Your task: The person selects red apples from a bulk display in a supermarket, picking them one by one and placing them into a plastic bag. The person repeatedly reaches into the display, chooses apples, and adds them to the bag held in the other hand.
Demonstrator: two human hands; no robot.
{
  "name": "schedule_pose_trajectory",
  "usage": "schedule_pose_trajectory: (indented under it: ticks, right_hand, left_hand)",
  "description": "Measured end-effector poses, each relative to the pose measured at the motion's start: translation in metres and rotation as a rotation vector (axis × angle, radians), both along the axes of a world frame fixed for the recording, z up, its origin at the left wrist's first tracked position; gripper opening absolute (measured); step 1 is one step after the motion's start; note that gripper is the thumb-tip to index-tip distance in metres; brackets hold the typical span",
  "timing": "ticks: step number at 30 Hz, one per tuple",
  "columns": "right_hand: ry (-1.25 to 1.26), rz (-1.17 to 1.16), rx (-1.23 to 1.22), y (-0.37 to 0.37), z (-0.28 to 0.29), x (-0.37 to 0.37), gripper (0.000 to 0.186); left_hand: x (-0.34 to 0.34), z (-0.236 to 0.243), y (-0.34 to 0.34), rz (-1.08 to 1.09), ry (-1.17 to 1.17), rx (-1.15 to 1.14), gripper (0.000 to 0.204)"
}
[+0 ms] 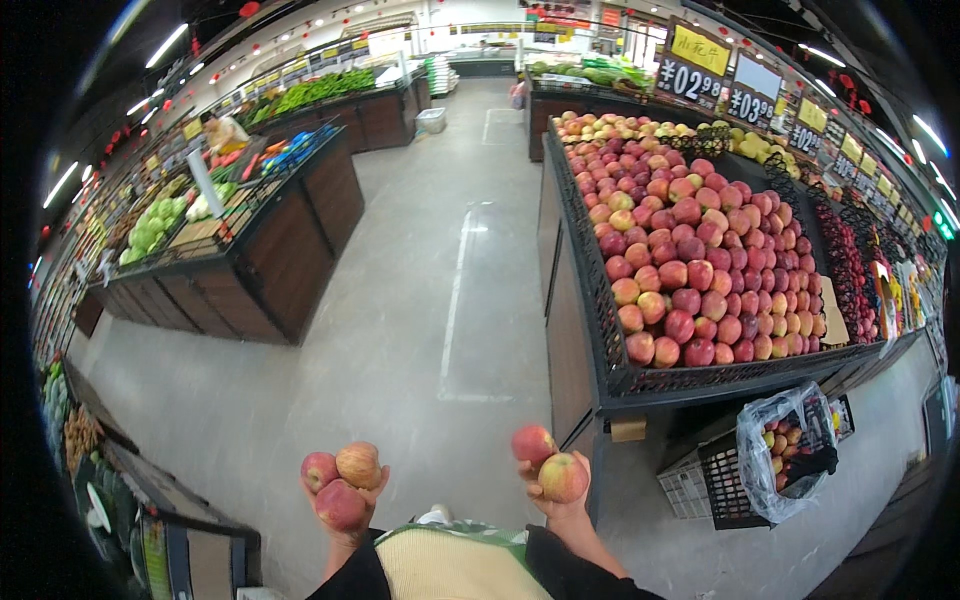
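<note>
Three red and yellow apples (341, 503) sit clustered in my left hand (376, 492), its fingers mostly hidden behind them. My right hand (545, 500) holds two more apples (563, 478), one redder and set a little farther out, the other yellower and nearer. Both hands are out in front of my body, over the floor and apart from each other. To the right, a large sloping heap of red apples (690, 270) fills a dark display stand (600, 375); my right hand is close to the stand's near left corner, below its rim.
Right of me, a black crate (725, 480) on the floor holds a clear plastic bag (790, 460) with fruit inside. A wooden vegetable stand (270, 250) stands at the left. Between the stands runs a grey aisle (400, 300). Dark bins (190, 560) are at the lower left.
</note>
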State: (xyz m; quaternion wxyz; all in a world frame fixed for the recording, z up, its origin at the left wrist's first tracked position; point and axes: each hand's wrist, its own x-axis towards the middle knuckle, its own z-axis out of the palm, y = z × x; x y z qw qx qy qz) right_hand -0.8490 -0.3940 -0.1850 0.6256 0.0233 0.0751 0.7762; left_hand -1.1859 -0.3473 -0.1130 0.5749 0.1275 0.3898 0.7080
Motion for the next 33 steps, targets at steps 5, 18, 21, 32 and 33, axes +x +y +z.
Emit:
schedule_pose_trajectory:
  ticks: [5,18,21,32,33]
  right_hand:
    - [0.018,-0.117,-0.055,0.075,0.000,0.034,0.053]
    - [-0.319,-0.570,0.033,0.273,0.165,0.220,0.054]
    - [-0.523,-0.716,-0.090,0.317,0.181,0.261,0.057]
    - [-0.652,-0.905,-0.006,0.544,0.253,0.507,0.043]
    - [-0.768,-1.076,-0.094,0.567,0.254,0.539,0.045]
  left_hand:
    - [0.018,0.006,0.116,-0.445,-0.778,0.058,0.089]
    - [0.197,0.004,0.470,-0.877,-0.930,-0.053,0.088]
    - [0.238,0.014,0.516,-0.918,-0.966,-0.205,0.091]
    - [0.324,0.020,0.726,-0.966,-0.801,-0.276,0.089]
    - [0.331,0.020,0.744,-0.952,-0.776,-0.273,0.089]
